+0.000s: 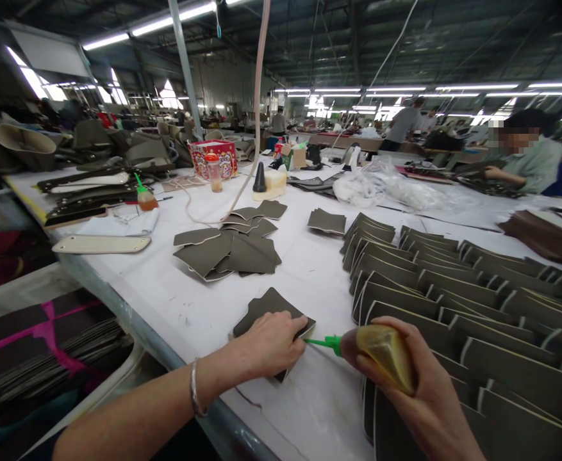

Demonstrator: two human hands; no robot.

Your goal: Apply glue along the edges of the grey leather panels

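Right hand (420,378): wrapped around an amber squeeze bottle (386,355); its green nozzle (329,344) points at the stack beside the left hand; whether the tip touches is too fine to tell
Left hand (273,339): lies over the stack, forefinger stretched along the top; whether it grips the stack I cannot tell
Stack of dark pieces (266,307): on the table (165,301), near its near left edge
Rows of dark pieces (454,301): overlapping, pale-edged, spread over the table's right side; a small stack (327,221) sits just beyond their left end
Loose pile (227,250): farther in from the left edge than the cream strip (102,244), which lies right by that edge
Second bottle (147,202): upright, green-tipped, beyond the strip
Far side: red box (220,146); black cone (260,178); clear plastic (396,182)
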